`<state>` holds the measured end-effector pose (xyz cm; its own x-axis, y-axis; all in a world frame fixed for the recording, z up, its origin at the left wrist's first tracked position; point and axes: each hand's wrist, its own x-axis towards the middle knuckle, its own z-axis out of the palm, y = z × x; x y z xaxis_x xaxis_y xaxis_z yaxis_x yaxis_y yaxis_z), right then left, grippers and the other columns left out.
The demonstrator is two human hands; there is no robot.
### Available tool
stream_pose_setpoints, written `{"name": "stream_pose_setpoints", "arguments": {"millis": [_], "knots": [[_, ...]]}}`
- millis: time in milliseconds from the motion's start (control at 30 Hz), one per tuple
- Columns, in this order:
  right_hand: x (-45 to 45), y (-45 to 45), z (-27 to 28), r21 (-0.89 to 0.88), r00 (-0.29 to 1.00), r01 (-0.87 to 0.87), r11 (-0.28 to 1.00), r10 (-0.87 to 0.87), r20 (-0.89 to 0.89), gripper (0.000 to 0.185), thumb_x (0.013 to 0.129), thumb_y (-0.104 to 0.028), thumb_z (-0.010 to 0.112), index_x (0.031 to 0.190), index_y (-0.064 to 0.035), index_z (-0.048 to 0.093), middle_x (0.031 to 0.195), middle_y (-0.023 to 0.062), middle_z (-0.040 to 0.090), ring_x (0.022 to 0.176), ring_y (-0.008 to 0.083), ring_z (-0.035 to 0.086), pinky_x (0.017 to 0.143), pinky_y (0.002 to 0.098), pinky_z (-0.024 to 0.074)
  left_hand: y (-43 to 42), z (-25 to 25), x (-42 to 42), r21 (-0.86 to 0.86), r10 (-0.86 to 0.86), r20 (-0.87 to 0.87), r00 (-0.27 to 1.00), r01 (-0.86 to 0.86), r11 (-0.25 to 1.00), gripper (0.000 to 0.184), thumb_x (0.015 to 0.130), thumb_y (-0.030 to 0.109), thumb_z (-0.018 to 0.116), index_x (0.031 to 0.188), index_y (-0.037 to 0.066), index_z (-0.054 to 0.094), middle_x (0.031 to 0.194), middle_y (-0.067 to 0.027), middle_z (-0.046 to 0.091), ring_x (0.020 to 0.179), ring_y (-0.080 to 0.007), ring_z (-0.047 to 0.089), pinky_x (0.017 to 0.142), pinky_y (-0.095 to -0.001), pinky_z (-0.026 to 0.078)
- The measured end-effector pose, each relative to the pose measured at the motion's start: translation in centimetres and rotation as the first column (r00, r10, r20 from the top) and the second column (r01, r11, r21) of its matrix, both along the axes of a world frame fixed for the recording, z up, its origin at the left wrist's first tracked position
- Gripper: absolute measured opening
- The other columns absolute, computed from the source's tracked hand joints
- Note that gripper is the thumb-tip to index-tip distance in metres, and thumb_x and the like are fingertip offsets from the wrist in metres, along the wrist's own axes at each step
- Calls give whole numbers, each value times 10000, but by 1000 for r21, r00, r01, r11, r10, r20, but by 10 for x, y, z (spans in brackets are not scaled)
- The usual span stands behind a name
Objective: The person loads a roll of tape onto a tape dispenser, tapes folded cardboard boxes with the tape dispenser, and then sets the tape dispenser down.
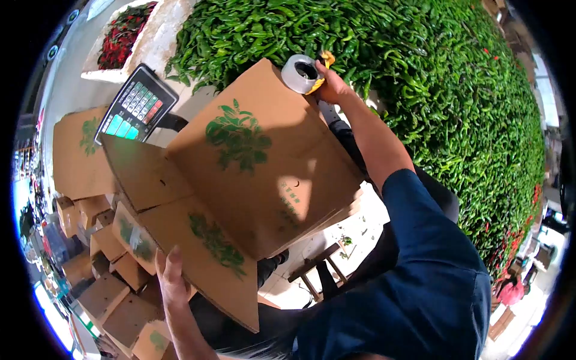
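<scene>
A brown cardboard box (276, 198) with green pepper prints stands tilted before me, its panels folded apart at an angle. My left hand (173, 281) grips the lower left edge of one panel; the thumb shows and the other fingers are partly hidden behind the cardboard. At the box's upper right corner, my right hand (332, 87) holds a tape dispenser (294, 73) with a roll of clear tape and a yellow part. The roll sits right by the top edge of the box; whether it touches is unclear.
A big heap of green peppers (450, 120) fills the back and right. Behind the box stand a digital scale (141, 105) and a white foam box (159, 39) with red peppers. Many cardboard boxes (114, 300) are piled at left. A small stool (315, 264) is below.
</scene>
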<state>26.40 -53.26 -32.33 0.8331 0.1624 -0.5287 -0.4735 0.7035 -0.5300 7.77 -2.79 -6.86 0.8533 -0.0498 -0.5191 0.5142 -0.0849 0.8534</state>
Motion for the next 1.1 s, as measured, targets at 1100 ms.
{"name": "stream_pose_setpoints", "arguments": {"millis": [1100], "knots": [[-182, 321, 206, 519, 977, -179, 836, 89, 192, 691, 934, -676, 400, 1433, -206, 485, 1434, 132, 511, 1335, 403, 424, 1134, 661, 142, -1, 61, -19, 880, -237, 232, 943, -100, 464, 1223, 658, 640, 780, 1556, 90, 159, 1449, -281, 384, 1349, -433, 409, 1068, -542, 365]]}}
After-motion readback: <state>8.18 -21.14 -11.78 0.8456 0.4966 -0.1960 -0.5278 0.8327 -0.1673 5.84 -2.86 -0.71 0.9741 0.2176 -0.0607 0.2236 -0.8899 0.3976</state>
